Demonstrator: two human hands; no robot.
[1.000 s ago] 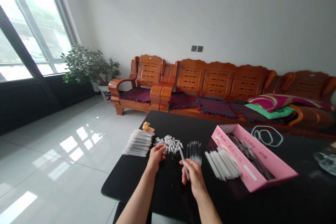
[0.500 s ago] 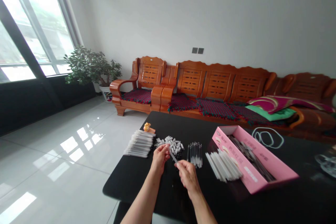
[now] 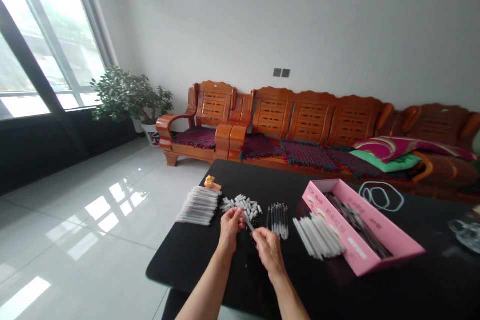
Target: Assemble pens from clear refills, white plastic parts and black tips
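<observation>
Between my two hands is a slim, pale translucent pen (image 3: 248, 223), slanting down to the right. My left hand (image 3: 228, 230) is closed in a pinch at its upper end, and the fingers hide that tip. The lower end sits in the closed fingers of my right hand (image 3: 268, 251). Just beyond my left fingertips lies a heap of short white and grey pen pieces (image 3: 240, 203), with small black parts by it. Dark pen refills (image 3: 278, 217) lie in a row right of the heap. Clear pen barrels (image 3: 318, 237) are stacked further right.
A row of pale pens (image 3: 198, 206) lies at the black table's (image 3: 180, 255) left side, below a small yellow figurine (image 3: 210, 181). A pink box (image 3: 348, 227) with dark sticks stands at the right, near white loops (image 3: 382, 196). A wooden sofa (image 3: 273, 110) stands behind.
Both hands have shifted very slightly, still holding the pen between them. The other things lie as before.
</observation>
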